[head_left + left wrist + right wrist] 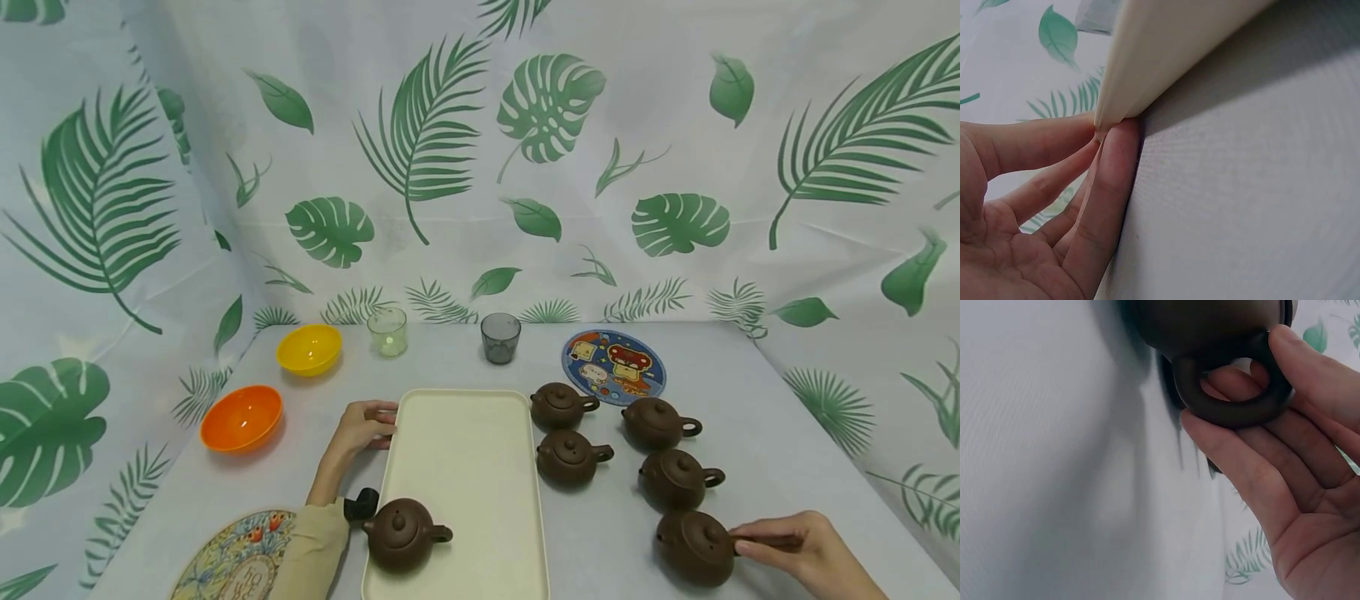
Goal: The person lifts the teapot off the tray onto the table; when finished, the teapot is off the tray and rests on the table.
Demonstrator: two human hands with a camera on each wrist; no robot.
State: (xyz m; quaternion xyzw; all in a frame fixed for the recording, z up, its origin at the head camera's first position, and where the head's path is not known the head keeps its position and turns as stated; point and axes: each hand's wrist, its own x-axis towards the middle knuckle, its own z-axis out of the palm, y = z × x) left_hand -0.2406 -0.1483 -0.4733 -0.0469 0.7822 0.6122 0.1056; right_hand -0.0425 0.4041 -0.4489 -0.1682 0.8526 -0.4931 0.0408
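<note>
My left hand is at the upper left side of a cream rectangular tray. In the left wrist view, its fingertips pinch the tray's rim. One brown teapot stands at the tray's near left corner, spout to the left. At the near right, my right hand holds another brown teapot by its handle. The right wrist view shows thumb and fingers about the looped handle. Whether this teapot touches the table cannot be told.
More brown teapots stand right of the tray, in two columns. A round blue cartoon mat lies behind them. Further back are a grey glass and a clear greenish glass. Yellow and orange bowls and a patterned round mat are left.
</note>
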